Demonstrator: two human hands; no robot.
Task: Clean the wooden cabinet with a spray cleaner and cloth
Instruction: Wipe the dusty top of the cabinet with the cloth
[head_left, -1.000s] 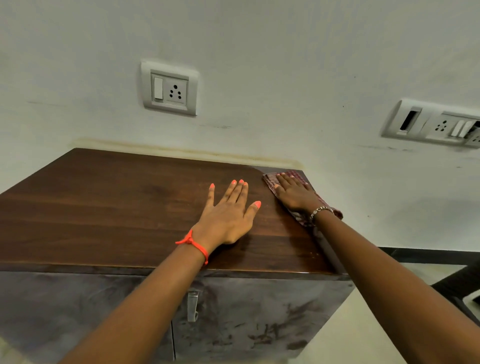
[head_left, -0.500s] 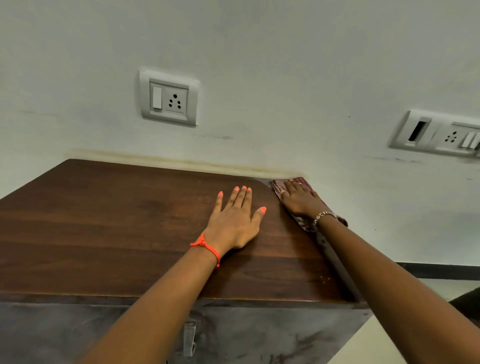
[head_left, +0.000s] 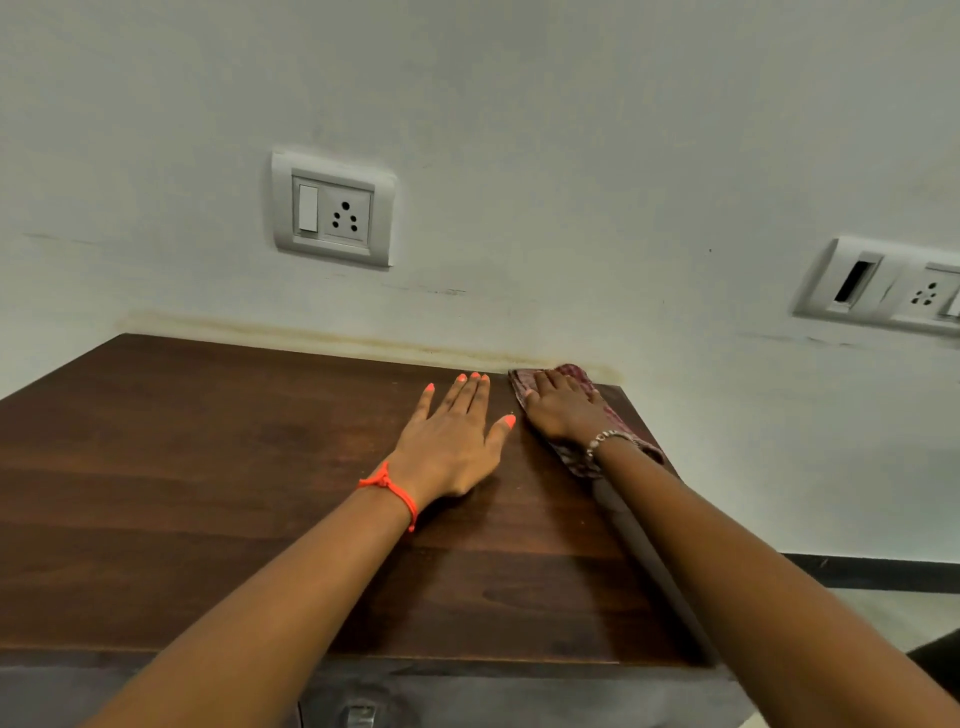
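A dark brown wooden cabinet (head_left: 218, 467) top is showing streaky grain with a smooth, faintly satin finish, and its front below is looking grey, dull and smudged. A checked woven cloth (head_left: 576, 457) in maroon and white is lying soft and matt under the right hand (head_left: 563, 410). The painted wall (head_left: 571, 156) is looking matt, while the socket plate (head_left: 332, 208) is showing smooth white plastic.
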